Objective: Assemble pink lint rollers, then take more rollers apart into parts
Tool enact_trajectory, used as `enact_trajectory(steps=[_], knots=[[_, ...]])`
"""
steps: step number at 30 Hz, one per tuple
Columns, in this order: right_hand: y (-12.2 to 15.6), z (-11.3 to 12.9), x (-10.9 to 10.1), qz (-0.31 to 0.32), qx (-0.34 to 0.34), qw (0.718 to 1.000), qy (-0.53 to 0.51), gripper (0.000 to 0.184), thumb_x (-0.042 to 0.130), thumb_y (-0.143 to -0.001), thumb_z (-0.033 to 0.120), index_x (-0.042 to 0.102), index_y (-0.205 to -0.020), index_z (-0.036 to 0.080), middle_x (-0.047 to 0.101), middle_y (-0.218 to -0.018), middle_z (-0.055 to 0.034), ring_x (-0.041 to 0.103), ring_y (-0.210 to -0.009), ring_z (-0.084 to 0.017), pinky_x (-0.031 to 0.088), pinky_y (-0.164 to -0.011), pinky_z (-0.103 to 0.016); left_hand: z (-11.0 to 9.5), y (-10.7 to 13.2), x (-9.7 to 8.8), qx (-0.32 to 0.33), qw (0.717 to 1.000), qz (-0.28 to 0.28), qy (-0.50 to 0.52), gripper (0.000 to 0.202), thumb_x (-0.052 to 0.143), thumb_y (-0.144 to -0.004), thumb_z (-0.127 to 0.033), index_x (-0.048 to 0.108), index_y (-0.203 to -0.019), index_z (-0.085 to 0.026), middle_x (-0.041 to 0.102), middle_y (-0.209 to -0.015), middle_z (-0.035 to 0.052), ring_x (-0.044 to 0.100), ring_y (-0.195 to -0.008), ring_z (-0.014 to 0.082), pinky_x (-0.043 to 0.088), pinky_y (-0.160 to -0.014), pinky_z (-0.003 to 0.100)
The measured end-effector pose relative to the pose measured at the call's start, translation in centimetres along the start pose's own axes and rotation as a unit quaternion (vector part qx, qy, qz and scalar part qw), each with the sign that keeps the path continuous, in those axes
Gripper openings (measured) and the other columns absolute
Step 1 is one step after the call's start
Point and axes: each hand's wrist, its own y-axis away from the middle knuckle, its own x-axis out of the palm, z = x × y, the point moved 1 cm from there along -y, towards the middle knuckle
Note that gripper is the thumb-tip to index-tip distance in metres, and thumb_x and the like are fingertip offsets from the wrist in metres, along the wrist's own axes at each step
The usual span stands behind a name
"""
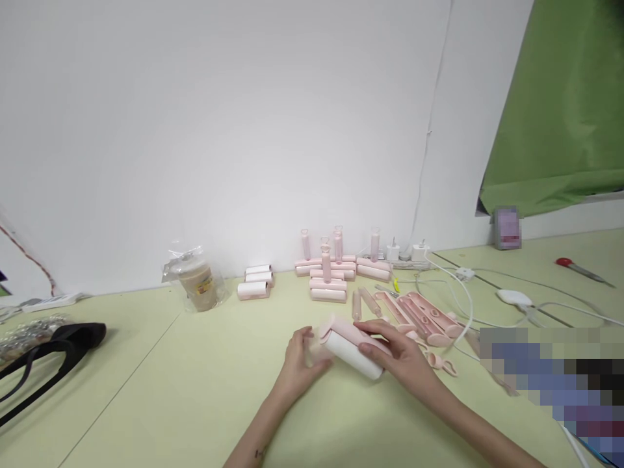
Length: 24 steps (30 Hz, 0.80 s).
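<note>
My right hand [402, 354] grips a pink lint roller [355, 348] with a white paper roll, thumb on the near side and fingers over the top. It is tilted, its left end higher. At that end my left hand [298, 364] curls around a pale, see-through pinkish piece [316, 348], blurred and partly hidden by the fingers. Beyond my hands stand several similar pink rollers [329, 290], some with a clear upright handle [326, 263] on or behind them. Pink half-shells [426, 318] and clear handle tubes [357, 305] lie to the right.
White rolls [253, 290] and a bagged drink cup [199, 286] stand left along the wall. White chargers [420, 252] and cables [470, 305] run across the right side. A red-handled tool [580, 268] lies far right; a black strap-like object [63, 344] lies far left.
</note>
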Motion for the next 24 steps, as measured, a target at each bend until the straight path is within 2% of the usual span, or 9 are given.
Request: enact_trajectory(steps=[2,3,6,10,13,16,19,22,24], knots=[[0.1,0.4,-0.4,-0.004,-0.043,0.999,0.033,0.032,0.058,-0.076,0.044,0.063,-0.102,0.026,0.058,-0.105,-0.0063,0.051,-0.103,-0.024,0.043,-0.087,-0.036,-0.4,0.5,0.3,0.006,0.999,0.038,0.01,0.052,0.063,-0.068,-0.029,0.041,-0.113,-0.018,0.052,-0.111,0.0066,0.048,-0.104,0.0223,0.036,-0.09,0.035],[0.1,0.6,-0.6,0.005,-0.06,0.997,0.054,0.03,0.057,-0.077,0.043,0.063,-0.102,0.028,0.058,-0.103,-0.0055,0.052,-0.102,-0.024,0.043,-0.086,-0.035,-0.6,0.8,0.5,0.012,0.997,0.067,0.02,0.049,0.064,-0.067,-0.027,0.043,-0.111,-0.019,0.054,-0.107,0.0046,0.05,-0.1,0.0214,0.039,-0.088,0.033],[0.2,1.2,-0.8,0.072,-0.086,0.987,0.113,0.027,0.053,-0.081,0.039,0.063,-0.104,0.028,0.056,-0.099,-0.0046,0.054,-0.096,-0.021,0.043,-0.082,-0.032,-0.9,1.7,0.6,0.027,0.988,0.137,0.063,0.056,0.067,-0.065,-0.026,0.041,-0.115,-0.02,0.053,-0.111,0.0033,0.049,-0.102,0.0204,0.039,-0.087,0.032],[0.4,1.2,-0.3,0.165,-0.1,0.965,0.179,0.026,0.047,-0.087,0.033,0.061,-0.108,0.027,0.053,-0.098,-0.0057,0.053,-0.093,-0.018,0.043,-0.08,-0.03,-0.7,2.1,0.7,0.011,0.988,0.142,0.059,0.056,0.069,-0.064,-0.028,0.041,-0.111,-0.02,0.052,-0.108,0.0039,0.048,-0.101,0.0211,0.039,-0.084,0.031],[0.7,1.0,0.1,0.182,-0.094,0.955,0.214,0.023,0.046,-0.087,0.031,0.062,-0.102,0.026,0.054,-0.095,-0.0053,0.053,-0.091,-0.018,0.042,-0.078,-0.03,-0.6,2.0,0.7,0.004,0.988,0.143,0.05,0.055,0.071,-0.062,-0.029,0.042,-0.108,-0.02,0.05,-0.105,0.0034,0.047,-0.098,0.0205,0.039,-0.082,0.029],[0.7,1.1,0.1,0.19,-0.087,0.944,0.256,0.018,0.054,-0.081,0.034,0.065,-0.092,0.026,0.058,-0.091,-0.0036,0.053,-0.088,-0.02,0.042,-0.077,-0.032,-0.6,2.0,0.8,0.009,0.989,0.139,0.044,0.055,0.071,-0.06,-0.029,0.042,-0.106,-0.02,0.049,-0.105,0.0033,0.046,-0.099,0.0204,0.039,-0.082,0.028],[-0.9,1.1,-0.2,0.16,-0.057,0.941,0.292,0.021,0.058,-0.078,0.038,0.065,-0.094,0.026,0.059,-0.098,-0.002,0.054,-0.092,-0.019,0.042,-0.08,-0.031,-0.7,2.0,0.8,0.007,0.991,0.132,0.023,0.055,0.071,-0.06,-0.031,0.043,-0.105,-0.021,0.049,-0.106,0.0031,0.045,-0.099,0.021,0.038,-0.083,0.029],[-4.4,0.4,-0.4,0.081,0.011,0.943,0.322,0.025,0.043,-0.089,0.032,0.06,-0.101,0.017,0.06,-0.096,-0.0049,0.057,-0.086,-0.016,0.045,-0.078,-0.032,-0.7,2.0,0.7,0.006,0.991,0.13,0.004,0.053,0.07,-0.06,-0.031,0.043,-0.105,-0.021,0.049,-0.106,0.0028,0.045,-0.1,0.0214,0.037,-0.084,0.029],[-7.1,-0.4,-0.2,0.045,0.059,0.935,0.348,0.023,0.047,-0.088,0.03,0.058,-0.099,0.014,0.061,-0.095,-0.0051,0.058,-0.085,-0.018,0.046,-0.077,-0.038,-0.7,1.9,0.7,0.01,0.991,0.133,0.0,0.053,0.07,-0.06,-0.031,0.043,-0.105,-0.021,0.049,-0.106,0.0027,0.045,-0.1,0.0215,0.037,-0.084,0.029]])
